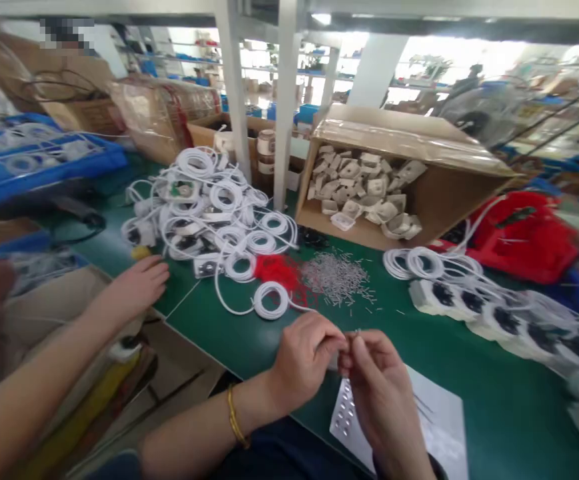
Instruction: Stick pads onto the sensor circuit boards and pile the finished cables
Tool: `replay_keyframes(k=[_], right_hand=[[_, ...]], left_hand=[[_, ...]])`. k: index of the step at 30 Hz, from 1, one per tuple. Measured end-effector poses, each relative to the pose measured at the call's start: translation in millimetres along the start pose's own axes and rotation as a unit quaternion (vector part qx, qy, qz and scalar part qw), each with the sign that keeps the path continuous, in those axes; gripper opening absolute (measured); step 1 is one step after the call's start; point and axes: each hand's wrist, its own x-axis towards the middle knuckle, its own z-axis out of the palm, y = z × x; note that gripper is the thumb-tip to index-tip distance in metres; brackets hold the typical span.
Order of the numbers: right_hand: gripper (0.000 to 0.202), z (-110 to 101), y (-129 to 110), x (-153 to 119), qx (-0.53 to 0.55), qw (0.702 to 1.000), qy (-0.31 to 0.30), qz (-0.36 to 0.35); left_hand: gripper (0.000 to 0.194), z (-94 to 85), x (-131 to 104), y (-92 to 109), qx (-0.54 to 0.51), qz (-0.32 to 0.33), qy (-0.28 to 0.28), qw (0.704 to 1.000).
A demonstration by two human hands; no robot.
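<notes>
My left hand (304, 350), with a gold bracelet at its wrist, is closed in a pinch. Its fingertips meet those of my right hand (382, 390), also pinched, above the front of the green table (489, 373). Tiny things between the fingers are too small and covered to name. From a coiled white cable (270, 300) a strand runs to behind my left hand. Partly under my right hand lies a white sheet (444, 427) with rows of shiny round spots. Beyond my hands are a heap of small metal pins (334, 277) and red bits (276, 270).
Coiled white cables with housings (209, 207) are piled at the back left. A tipped carton (449, 193) holds pale plastic parts. White sockets (484, 313) line the right side, near a red bag (534, 240). Another person's hand (136, 283) rests at the left.
</notes>
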Motion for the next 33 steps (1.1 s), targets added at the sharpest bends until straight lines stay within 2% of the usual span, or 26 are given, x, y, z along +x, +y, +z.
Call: replay_keyframes(k=[1,3,5,8,10,12,16,19,22,26,30,33], right_hand=[[0.024,-10.5,-0.2,1.0,-0.050,0.998,0.011,-0.026],[0.024,-39.3,-0.8,4.0,-0.173,0.982,0.036,-0.064],[0.028,-73.1,-0.5,6.0,-0.286,0.957,0.025,-0.041],[0.035,-112.9,4.9,3.6,-0.364,0.931,0.009,0.031],[0.034,-122.3,10.9,-2.2,-0.351,0.935,0.026,0.047],[0.030,-117.8,16.7,-9.4,-0.302,0.952,0.044,0.030],[0.025,-87.6,25.0,-18.6,-0.227,0.971,0.060,-0.036],[0.022,-64.0,28.7,-19.6,-0.230,0.970,0.065,-0.037],[0.023,-49.0,32.9,-19.4,-0.216,0.973,0.071,-0.028],[0.028,-44.8,42.3,-20.4,-0.228,0.971,0.079,-0.008],[0.036,-49.5,52.8,-20.7,-0.322,0.942,0.092,-0.027],[0.041,-54.6,57.7,-18.4,-0.387,0.916,0.104,-0.035]], left_hand=[[0.016,-4.8,-0.3,-0.8,-0.059,-0.053,0.012,0.997],[0.016,-16.7,-2.1,-4.7,-0.196,-0.161,0.039,0.966],[0.019,-28.9,-7.9,-12.0,-0.287,-0.229,0.062,0.928],[0.022,-40.5,-24.3,-26.6,-0.307,-0.280,0.067,0.907],[0.022,-41.9,-36.4,-34.3,-0.283,-0.296,0.058,0.910],[0.019,-39.5,-46.0,-38.4,-0.244,-0.296,0.055,0.922],[0.019,-31.9,-55.7,-40.7,-0.165,-0.261,0.054,0.950],[0.018,-28.1,-58.9,-44.0,-0.112,-0.229,0.059,0.965],[0.013,-25.3,-60.3,-47.5,-0.036,-0.162,0.066,0.984],[0.008,-20.6,-58.9,-48.2,0.073,-0.054,0.030,0.995],[0.008,-16.9,-57.0,-50.4,0.136,0.007,-0.029,0.990],[0.007,-16.9,-55.5,-55.8,0.165,0.030,-0.053,0.984]])
